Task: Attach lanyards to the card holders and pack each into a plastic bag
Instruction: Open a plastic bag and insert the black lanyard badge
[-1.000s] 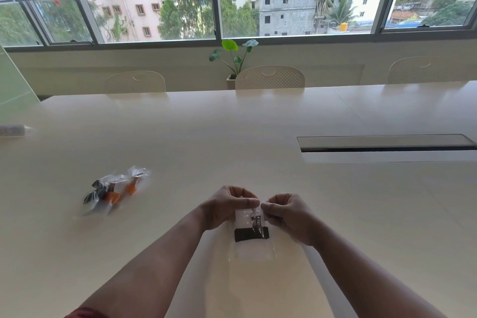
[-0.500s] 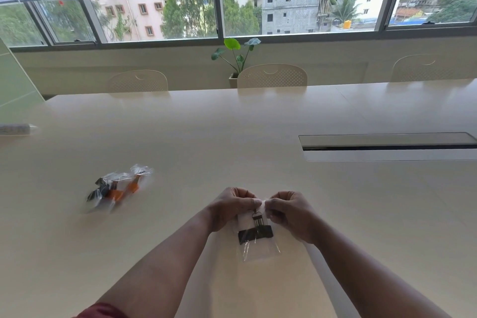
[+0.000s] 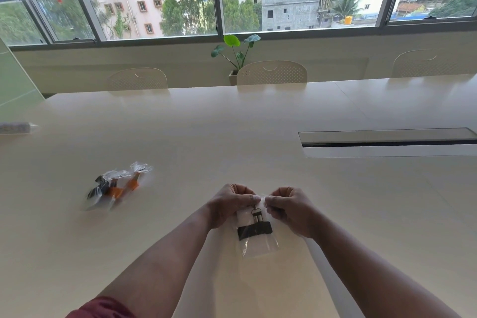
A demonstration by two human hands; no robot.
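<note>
Head view: left hand (image 3: 229, 204) and right hand (image 3: 289, 208) both pinching plastic bag (image 3: 260, 242) top, contents partly hidden.

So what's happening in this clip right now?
A person is packing at a table. The left hand and right hand pinch the top edge of a clear bag holding a black lanyard with a metal clip. A pile of filled bags lies to the left.

Plant (image 3: 236, 52) (potted) behind chairs (image 3: 271, 73)
</note>
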